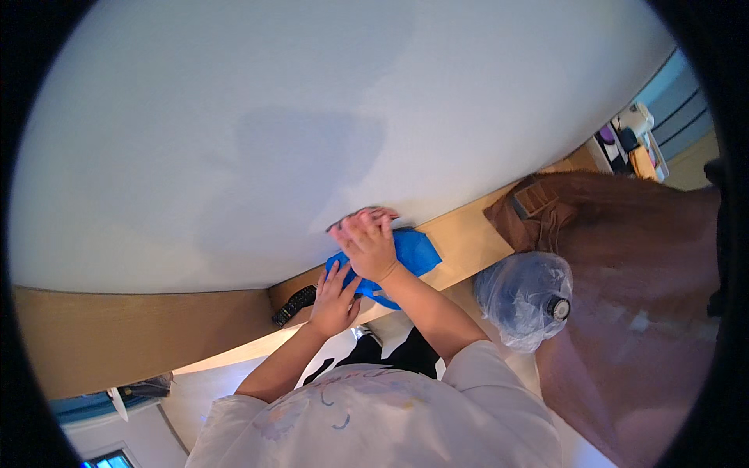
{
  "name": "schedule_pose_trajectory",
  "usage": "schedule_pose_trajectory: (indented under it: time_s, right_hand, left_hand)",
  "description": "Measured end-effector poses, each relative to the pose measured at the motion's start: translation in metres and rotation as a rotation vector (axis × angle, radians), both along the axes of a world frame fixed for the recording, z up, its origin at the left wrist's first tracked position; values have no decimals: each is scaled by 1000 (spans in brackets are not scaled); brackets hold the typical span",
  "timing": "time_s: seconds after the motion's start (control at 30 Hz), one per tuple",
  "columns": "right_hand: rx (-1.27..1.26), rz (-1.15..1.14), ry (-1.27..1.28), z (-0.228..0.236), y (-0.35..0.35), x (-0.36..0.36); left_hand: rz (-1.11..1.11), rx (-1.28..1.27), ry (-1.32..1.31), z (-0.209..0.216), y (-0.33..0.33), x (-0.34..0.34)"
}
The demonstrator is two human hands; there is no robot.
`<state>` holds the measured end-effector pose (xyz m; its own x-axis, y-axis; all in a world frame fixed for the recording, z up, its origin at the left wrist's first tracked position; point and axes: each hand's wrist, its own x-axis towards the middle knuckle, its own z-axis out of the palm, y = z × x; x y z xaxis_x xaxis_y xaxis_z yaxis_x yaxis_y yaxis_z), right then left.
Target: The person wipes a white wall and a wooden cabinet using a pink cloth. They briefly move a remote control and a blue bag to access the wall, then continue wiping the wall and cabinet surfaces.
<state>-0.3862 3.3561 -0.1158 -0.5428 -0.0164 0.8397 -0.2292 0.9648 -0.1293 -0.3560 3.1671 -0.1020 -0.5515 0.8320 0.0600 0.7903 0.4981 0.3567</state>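
A blue sheet of thin, creased material (417, 251), cloth or plastic, lies on the light wooden ledge (474, 238) in front of me. My left hand (335, 303) rests on its left part, fingers stretched out and apart. Just beyond, my right hand (369, 248) presses a pinkish patterned cloth (382, 212) against the lower edge of the white wall (484, 117). The fingers cover most of that cloth, and only its far edge shows. Left of my left hand, a black remote control (293, 306) lies tilted on the ledge.
A large clear water jug (527, 300) in thin plastic stands to the right. Brown fabric (624, 312) spreads beyond it, with a small brown box-like thing (534, 200) on top. A tray of small items (633, 144) sits far right. Wooden panelling (140, 331) runs left.
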Motion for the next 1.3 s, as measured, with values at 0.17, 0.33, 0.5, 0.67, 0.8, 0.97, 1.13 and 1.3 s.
schedule_pose_trajectory:
  time_s: [0.17, 0.33, 0.5, 0.67, 0.8, 0.97, 1.13, 1.3]
  right_hand:
    - [-116, 20, 282, 74, -13, -28]
    - [336, 341, 160, 46, -15, -32]
    - [287, 743, -928, 1, -2, -23]
    - [407, 608, -100, 74, -17, -23]
    - [89, 428, 228, 159, -38, -40]
    - [450, 400, 144, 140, -57, -44]
    - [687, 682, -387, 20, -67, -39]
    - [713, 727, -458, -6, -71, -38]
  left_hand:
    - [105, 174, -10, 21, 0, 10]
    - [181, 256, -4, 18, 4, 18]
    - [235, 249, -92, 7, 2, 36]
    - [336, 368, -185, 3, -5, 41]
    - [391, 365, -105, 5, -8, 38]
    - [468, 436, -57, 1, -4, 32]
    - [414, 494, -17, -9, -6, 35]
    - [376, 516, -46, -18, -27, 48]
